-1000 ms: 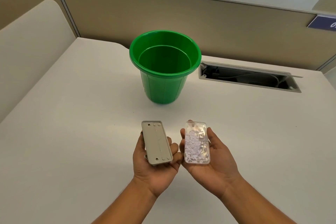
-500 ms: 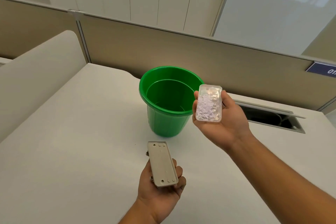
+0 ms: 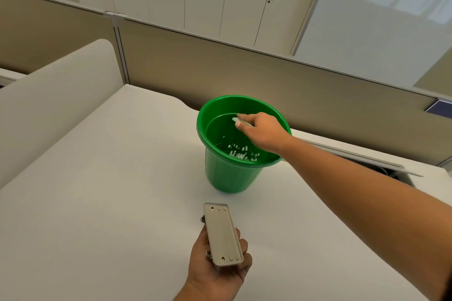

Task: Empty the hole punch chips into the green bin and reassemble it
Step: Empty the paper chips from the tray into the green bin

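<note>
The green bin (image 3: 230, 176) stands on the white desk. My right hand (image 3: 263, 133) reaches over its mouth and holds the clear chip tray (image 3: 238, 120) turned over; only its edge shows past my fingers. White paper chips (image 3: 242, 151) are falling and lying inside the bin. Near the desk's front my left hand (image 3: 215, 269) grips the grey hole punch body (image 3: 223, 234), its flat underside facing up, well short of the bin.
A beige partition (image 3: 244, 71) runs behind the bin. A cable slot with a raised lid (image 3: 367, 157) opens in the desk to the right, partly hidden by my forearm. A curved white divider (image 3: 49, 105) borders the left side.
My right hand moved from beside the bin to over its opening and flipped the tray, so the chips dropped in. The left hand and punch body stayed low near the front.
</note>
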Demonstrator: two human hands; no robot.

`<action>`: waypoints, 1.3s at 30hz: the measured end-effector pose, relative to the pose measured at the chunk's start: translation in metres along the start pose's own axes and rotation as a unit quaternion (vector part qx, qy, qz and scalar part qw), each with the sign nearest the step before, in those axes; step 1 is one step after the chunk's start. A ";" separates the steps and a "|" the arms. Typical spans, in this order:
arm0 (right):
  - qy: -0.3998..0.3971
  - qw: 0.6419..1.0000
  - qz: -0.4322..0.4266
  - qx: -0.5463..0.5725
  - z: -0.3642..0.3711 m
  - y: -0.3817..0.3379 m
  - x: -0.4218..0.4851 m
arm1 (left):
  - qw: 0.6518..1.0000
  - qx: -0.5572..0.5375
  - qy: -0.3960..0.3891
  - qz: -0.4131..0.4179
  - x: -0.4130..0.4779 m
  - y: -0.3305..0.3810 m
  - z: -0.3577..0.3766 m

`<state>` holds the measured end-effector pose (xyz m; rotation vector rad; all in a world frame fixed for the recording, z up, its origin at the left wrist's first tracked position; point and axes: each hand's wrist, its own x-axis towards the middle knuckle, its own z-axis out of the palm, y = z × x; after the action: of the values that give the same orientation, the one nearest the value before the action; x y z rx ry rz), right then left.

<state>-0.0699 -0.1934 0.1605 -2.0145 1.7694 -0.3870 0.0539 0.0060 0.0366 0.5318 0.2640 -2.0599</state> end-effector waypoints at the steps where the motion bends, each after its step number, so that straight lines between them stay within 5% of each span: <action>1: 0.001 1.000 0.008 -0.014 0.001 -0.001 0.002 | 1.000 -0.001 -0.002 -0.001 0.000 0.000 0.000; 6: 0.003 1.000 0.001 -0.011 0.000 -0.005 0.004 | 1.000 -0.006 -0.008 0.001 -0.002 0.003 -0.001; 13: 0.024 0.981 0.028 0.191 -0.007 0.005 0.003 | 1.000 0.002 -0.004 0.001 -0.005 0.002 0.002; 19: 0.059 0.996 -0.029 0.065 -0.008 0.005 0.000 | 1.000 0.011 0.004 -0.001 -0.008 0.000 0.005; 22: 0.165 0.981 -0.076 0.072 -0.006 0.001 -0.006 | 1.000 0.007 0.004 -0.001 -0.009 0.001 0.006; 25: 0.124 0.989 -0.080 0.006 0.001 0.004 -0.010 | 1.000 0.005 0.006 -0.003 -0.010 0.000 0.007; 32: 0.198 0.970 -0.016 0.143 0.001 0.013 -0.020 | 1.000 0.009 0.021 0.002 -0.013 0.001 0.007; 35: 0.210 0.917 0.048 0.335 -0.009 0.008 -0.032 | 0.999 0.019 0.037 0.009 -0.014 0.001 0.010; 39: 0.273 0.788 0.060 0.548 -0.034 -0.014 -0.062 | 0.995 0.065 0.067 0.024 -0.020 -0.001 0.017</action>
<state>-0.0833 -0.1356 0.2009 -0.9572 1.3373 -1.6311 0.0571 0.0151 0.0604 0.7509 0.1952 -2.0077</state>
